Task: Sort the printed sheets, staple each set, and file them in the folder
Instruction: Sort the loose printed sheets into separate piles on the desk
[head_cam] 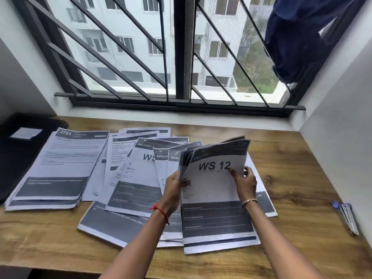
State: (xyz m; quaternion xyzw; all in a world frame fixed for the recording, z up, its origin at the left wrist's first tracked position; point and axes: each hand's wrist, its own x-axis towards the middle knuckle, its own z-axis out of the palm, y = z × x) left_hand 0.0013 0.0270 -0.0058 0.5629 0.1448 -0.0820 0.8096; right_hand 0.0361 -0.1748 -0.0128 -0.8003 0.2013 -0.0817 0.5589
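Printed sheets with dark headers lie spread over the wooden desk. A neat pile headed 2763 sits at the left. A fanned heap with headings such as BALCONY 2 covers the middle. My left hand and my right hand both grip a bundle of sheets whose top page reads WS 12; its upper end is lifted off the desk and its pages splay apart. A black folder lies at the far left. A stapler with a blue end rests at the right edge.
A barred window runs behind the desk above a white sill. White walls close in both sides. Dark blue cloth hangs at the window's upper right. Bare wood shows at the desk's right and along its front edge.
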